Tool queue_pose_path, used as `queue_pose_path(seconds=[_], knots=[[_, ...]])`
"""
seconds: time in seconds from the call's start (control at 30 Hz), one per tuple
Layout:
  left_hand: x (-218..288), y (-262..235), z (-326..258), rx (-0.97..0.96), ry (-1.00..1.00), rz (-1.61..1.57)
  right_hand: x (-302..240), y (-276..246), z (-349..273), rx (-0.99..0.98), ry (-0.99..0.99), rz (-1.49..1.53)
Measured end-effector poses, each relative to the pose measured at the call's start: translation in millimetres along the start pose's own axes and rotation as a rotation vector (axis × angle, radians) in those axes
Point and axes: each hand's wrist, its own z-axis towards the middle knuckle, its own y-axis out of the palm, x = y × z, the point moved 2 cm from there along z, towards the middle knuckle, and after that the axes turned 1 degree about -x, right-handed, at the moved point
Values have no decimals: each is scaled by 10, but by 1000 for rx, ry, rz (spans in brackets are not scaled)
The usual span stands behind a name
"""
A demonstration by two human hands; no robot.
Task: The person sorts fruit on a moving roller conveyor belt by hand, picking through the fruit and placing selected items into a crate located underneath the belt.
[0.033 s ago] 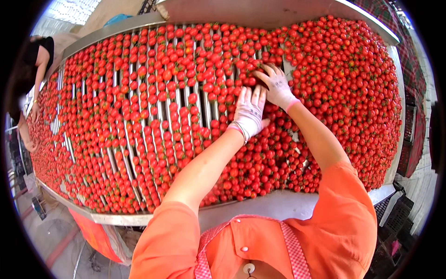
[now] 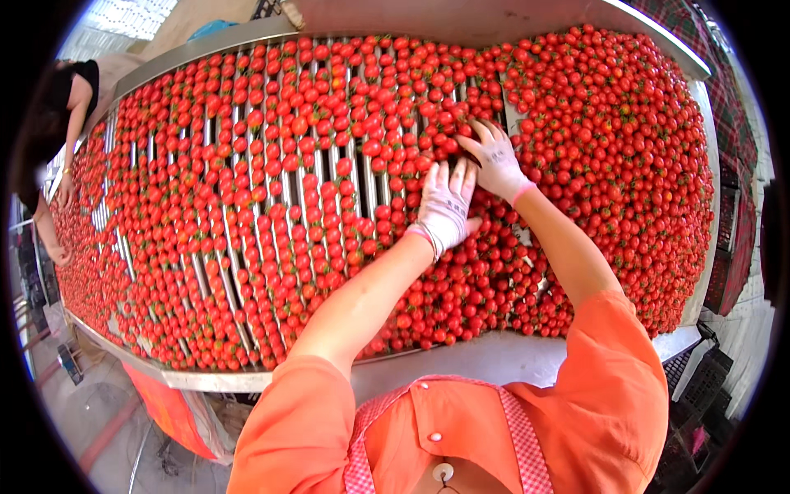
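Red cherry tomatoes, many with green stems, cover a wide metal roller table. My left hand, in a thin whitish glove, lies over the tomatoes where the rollers meet the thick heap on the right. Its fingers are stretched out, pointing away from me. My right hand, gloved the same way, is just beyond and to the right, fingers apart, the tips among the tomatoes. Neither hand shows a tomato gripped in it. What lies under the palms is hidden. Bare metal rollers show left of my left hand.
A metal rim edges the table; a taller metal wall stands at its far side. At the far left another person's arm reaches to the tomatoes. Dark crates stand at lower right, and a red-orange sheet hangs at lower left.
Both hands have shifted slightly right and toward me, their fingers staying extended over the tomatoes. Tomatoes near the fingertips lie a little differently.
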Motion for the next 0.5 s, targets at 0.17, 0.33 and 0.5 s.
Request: queue_pose_path(seconds=[0.17, 0.33, 0.5], knots=[[683, 212, -910, -147, 180, -30, -585, -61, -1319, -70, 88, 48], [890, 458, -1658, -73, 314, -296, -1061, -258, -2217, -182, 100, 180], [-252, -111, -1296, 217, 157, -366, -1475, -505, -2744, -183, 50, 131]])
